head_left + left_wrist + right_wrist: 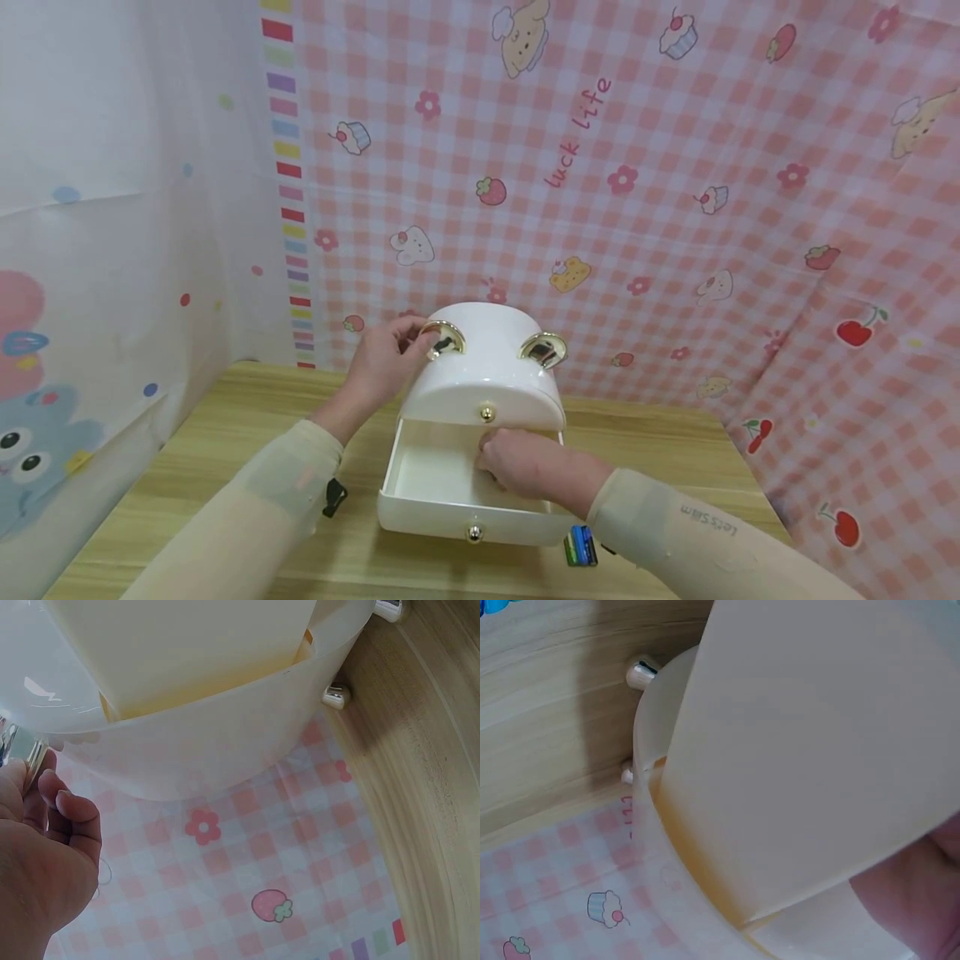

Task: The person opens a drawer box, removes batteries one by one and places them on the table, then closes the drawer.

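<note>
left grip (381,357) is pinching a box (483,354) ear (453,335) near the desk (645,442) back edge; right grip (521,464), hold unclear, is reaching into the drawer (423,515).

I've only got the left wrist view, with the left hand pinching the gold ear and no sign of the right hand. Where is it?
Observer: The head view shows the right hand reaching into the open drawer, over its right half; I can't tell whether it holds anything.
Operator: Understood. Is anything lying on the table near the front of that drawer?
Observer: Yes, a small group of blue and green pieces lies by the drawer's front corner, on the right; they're too small for me to say what they are.
</note>
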Action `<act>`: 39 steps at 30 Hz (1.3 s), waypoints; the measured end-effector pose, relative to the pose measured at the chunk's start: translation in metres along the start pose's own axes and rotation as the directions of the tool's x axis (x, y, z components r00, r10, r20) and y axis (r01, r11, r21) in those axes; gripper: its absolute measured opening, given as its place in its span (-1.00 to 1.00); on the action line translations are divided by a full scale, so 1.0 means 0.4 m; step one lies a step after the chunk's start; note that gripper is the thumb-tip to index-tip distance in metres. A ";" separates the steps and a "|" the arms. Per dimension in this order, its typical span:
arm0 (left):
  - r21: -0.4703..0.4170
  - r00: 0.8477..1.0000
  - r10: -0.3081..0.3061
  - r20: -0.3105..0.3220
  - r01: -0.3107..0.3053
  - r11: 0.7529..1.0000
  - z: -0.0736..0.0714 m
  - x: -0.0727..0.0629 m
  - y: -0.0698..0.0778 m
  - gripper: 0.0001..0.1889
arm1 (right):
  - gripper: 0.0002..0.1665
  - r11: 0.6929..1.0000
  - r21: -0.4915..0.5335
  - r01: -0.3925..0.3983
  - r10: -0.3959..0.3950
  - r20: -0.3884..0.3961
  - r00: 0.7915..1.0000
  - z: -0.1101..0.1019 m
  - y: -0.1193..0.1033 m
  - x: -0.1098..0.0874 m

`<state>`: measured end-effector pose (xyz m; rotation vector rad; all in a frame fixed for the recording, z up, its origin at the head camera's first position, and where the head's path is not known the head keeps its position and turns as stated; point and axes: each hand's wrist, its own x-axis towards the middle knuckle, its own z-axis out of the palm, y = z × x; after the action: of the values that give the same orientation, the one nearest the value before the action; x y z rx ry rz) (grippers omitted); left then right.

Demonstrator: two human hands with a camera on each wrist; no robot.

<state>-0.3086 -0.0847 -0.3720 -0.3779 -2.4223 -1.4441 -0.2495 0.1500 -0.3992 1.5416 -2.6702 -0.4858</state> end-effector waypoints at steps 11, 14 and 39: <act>0.008 1.000 0.002 -0.007 -0.002 1.000 -0.006 -0.001 -0.009 -0.82 | -0.73 0.612 0.786 -0.082 0.132 0.001 0.991 -0.049 0.035 -0.052; 0.004 1.000 0.001 -0.005 -0.001 1.000 -0.007 -0.001 -0.009 -0.82 | -0.63 0.453 0.888 -0.074 0.179 -0.009 0.984 -0.093 0.044 -0.111; -0.026 1.000 0.008 0.018 -0.007 1.000 -0.001 0.004 -0.011 -0.81 | 0.04 0.703 0.586 -0.402 0.436 0.091 0.895 0.279 0.033 -0.477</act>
<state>-0.3117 -0.0872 -0.3747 -0.4072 -2.4159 -1.4770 -0.1819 0.3465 -0.4758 0.8930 -3.1567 0.4595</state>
